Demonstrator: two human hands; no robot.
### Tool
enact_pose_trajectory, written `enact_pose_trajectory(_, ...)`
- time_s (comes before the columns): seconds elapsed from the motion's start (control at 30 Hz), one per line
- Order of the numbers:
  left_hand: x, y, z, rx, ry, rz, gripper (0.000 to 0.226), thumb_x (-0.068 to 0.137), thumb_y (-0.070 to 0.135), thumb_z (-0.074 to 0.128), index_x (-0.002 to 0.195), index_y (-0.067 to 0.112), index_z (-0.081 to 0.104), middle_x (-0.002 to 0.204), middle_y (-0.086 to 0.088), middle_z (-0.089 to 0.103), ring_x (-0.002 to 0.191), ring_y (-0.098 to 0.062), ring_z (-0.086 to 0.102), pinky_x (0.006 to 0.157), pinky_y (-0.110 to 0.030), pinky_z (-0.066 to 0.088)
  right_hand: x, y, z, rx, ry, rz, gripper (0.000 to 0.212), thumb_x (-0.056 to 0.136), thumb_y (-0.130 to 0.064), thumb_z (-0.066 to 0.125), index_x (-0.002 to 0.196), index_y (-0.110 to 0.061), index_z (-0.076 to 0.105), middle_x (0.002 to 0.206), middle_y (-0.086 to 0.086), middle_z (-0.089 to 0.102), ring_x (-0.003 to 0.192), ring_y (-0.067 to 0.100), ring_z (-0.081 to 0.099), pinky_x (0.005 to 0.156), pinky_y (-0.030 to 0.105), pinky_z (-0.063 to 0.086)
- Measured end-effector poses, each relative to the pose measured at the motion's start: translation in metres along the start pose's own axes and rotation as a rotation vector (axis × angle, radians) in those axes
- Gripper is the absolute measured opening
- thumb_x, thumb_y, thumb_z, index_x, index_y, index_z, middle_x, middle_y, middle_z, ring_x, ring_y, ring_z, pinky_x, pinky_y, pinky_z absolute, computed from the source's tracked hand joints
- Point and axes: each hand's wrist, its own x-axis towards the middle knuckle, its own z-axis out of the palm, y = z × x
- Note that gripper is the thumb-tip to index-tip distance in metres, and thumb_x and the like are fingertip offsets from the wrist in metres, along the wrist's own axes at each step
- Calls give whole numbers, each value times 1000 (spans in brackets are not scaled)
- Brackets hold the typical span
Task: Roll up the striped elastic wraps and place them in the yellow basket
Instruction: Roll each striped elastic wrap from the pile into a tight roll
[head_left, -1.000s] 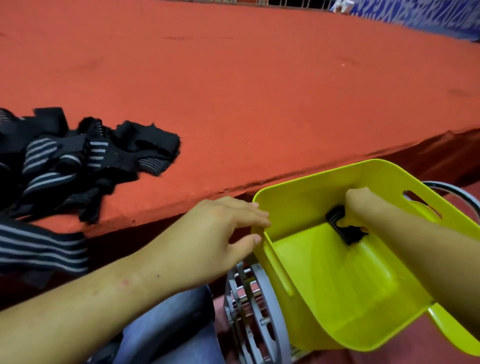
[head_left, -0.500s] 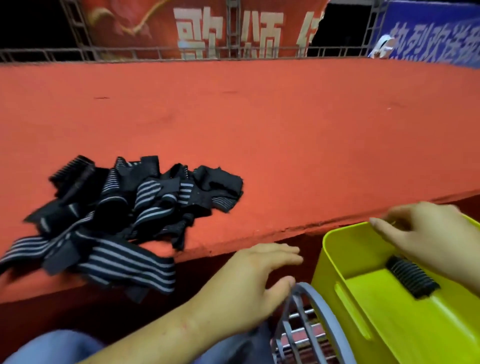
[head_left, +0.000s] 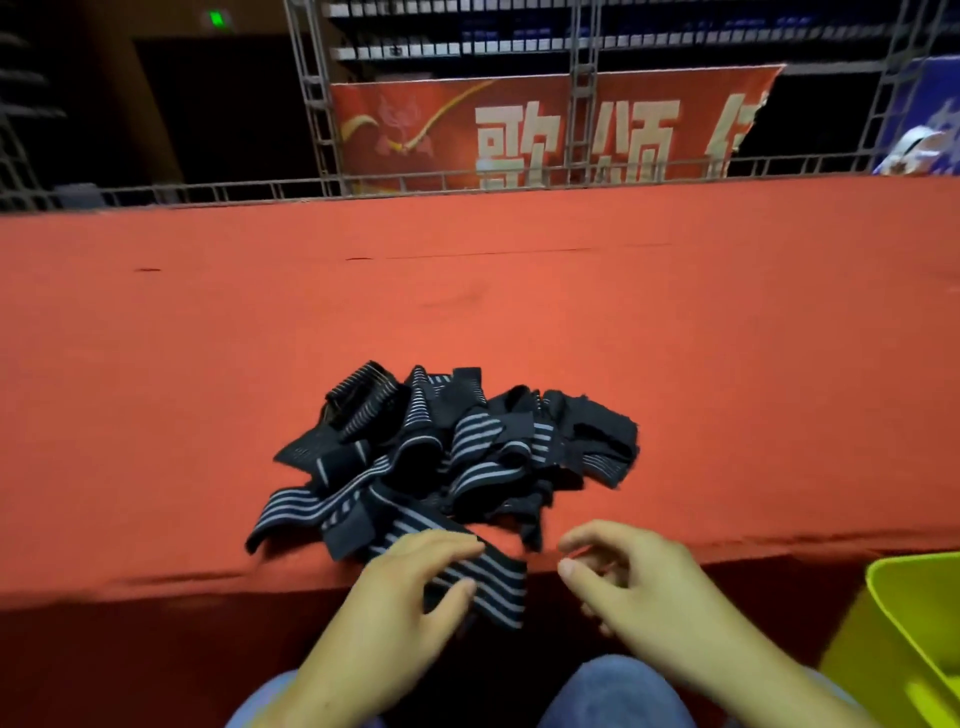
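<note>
Wraps (head_left: 452, 447) lie heaped at the red stage carpet's (head_left: 519, 312) front edge, toward six o'clock. Left hand (head_left: 395, 597) pinches one striped strap (head_left: 483, 577), which runs ten to four o'clock with its end drooping over the edge. Right hand (head_left: 639, 587) hangs beside it, loosely curled and empty. Yellow basket (head_left: 909, 623) sits at four o'clock.

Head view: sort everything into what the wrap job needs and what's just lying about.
Job: pile of striped wraps; loose wrap end pinched by the left hand; right hand; yellow basket.
Lying about: red banner; metal truss; red platform.
</note>
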Motion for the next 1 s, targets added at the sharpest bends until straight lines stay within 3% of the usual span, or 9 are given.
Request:
enact_pose_trajectory(0.17,30,-59,-35,104,97,-72,35,92,30,72,127,31,69,129,20,61,124,6,53,112,-17,37,36,-35,55,81,22,-50,13,91,-30,75,101,-38,72,86,-16,76,64,5,67,78,40,62)
enact_pose_trajectory(0.3,65,-91,-49,162,100,-157,41,94,31,71,135,30,63,146,9,50,139,-12,42,120,-28,29,62,-54,88,119,8,-45,19,93,-34,74,109,-40,69,89,-20,76,65,5,69,80,35,61)
enact_pose_trajectory(0.4,91,-108,-56,198,102,-223,52,94,34,71,144,25,56,154,2,42,144,-22,34,121,-32,25,68,-57,105,165,5,-46,22,92,-34,73,111,-44,68,95,-24,74,70,6,70,83,42,62)
enact_pose_trajectory(0.53,122,-132,-59,274,96,-275,63,95,35,68,151,18,45,153,-2,44,140,-26,40,117,-39,36,64,-52,116,236,24,-8,21,93,-31,73,109,-45,69,104,-25,72,75,16,71,84,46,62)
enact_pose_trajectory(0.67,152,-144,-55,377,46,-306,67,95,33,66,154,17,38,151,-6,43,139,-29,40,111,-47,43,63,-48,123,296,65,43,21,94,-26,72,106,-44,70,99,-21,75,77,16,75,84,49,61)
enact_pose_trajectory(0.77,169,-148,-48,392,44,-359,57,92,32,69,144,21,48,138,-6,51,131,-30,47,103,-48,49,58,-45,125,344,86,62,24,94,-21,72,106,-42,70,94,-20,75,74,19,76,81,48,62)
enact_pose_trajectory(0.87,174,-154,-49,319,166,-371,32,89,20,67,121,20,66,118,-7,64,115,-33,61,90,-45,54,51,-41,122,376,91,77,24,94,-19,72,106,-40,71,93,-20,75,74,20,76,76,42,63)
enact_pose_trajectory(1.0,179,-154,-65,112,383,-364,26,90,20,65,115,19,73,112,-9,71,108,-32,65,94,-41,52,49,-35,116,455,98,128,20,96,-20,71,108,-35,73,92,-15,75,76,15,76,65,30,59)
